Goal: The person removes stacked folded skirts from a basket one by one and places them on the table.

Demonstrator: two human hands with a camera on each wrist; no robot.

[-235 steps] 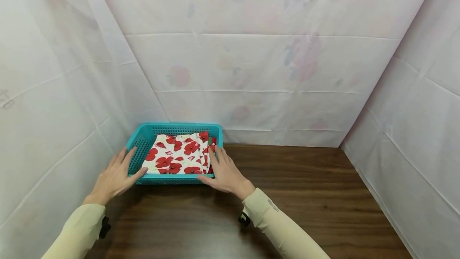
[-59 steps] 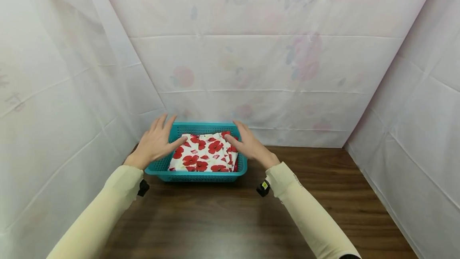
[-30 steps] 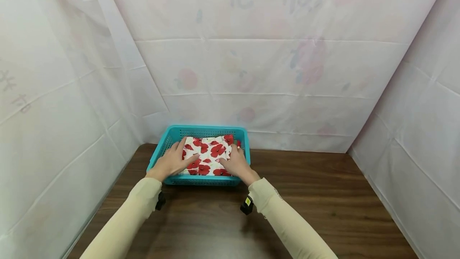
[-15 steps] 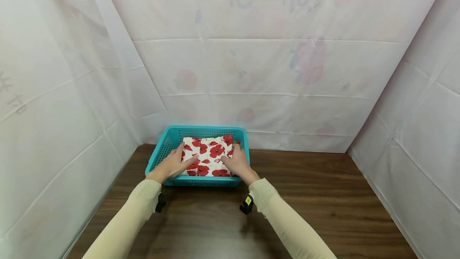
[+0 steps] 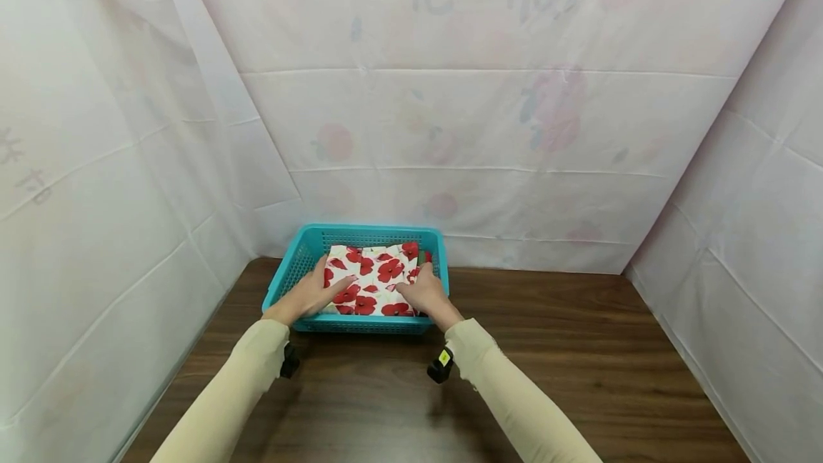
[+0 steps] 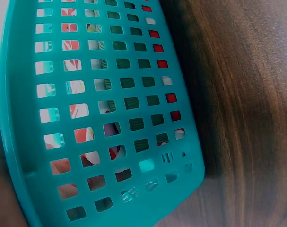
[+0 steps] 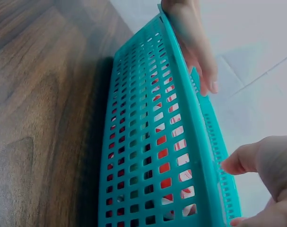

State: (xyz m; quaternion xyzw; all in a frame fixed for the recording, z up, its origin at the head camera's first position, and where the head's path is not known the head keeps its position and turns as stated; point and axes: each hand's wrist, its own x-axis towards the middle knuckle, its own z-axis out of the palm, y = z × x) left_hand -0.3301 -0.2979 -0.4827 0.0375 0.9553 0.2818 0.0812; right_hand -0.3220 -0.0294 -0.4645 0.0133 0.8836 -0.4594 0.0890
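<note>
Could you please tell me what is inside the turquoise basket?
A folded, red-flowered white cloth lies on top. Green and red material shows beneath; its full shape is covered.

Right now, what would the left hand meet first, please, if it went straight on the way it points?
The left hand, which seems to grip the cloth, would likely meet the basket's far wall first, though depth is hard to judge.

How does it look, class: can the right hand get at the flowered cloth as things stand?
Probably yes: the teal basket is open on top, and the right hand reaches over its near rim to the flowered cloth. Only the hands seem to cover it.
</note>
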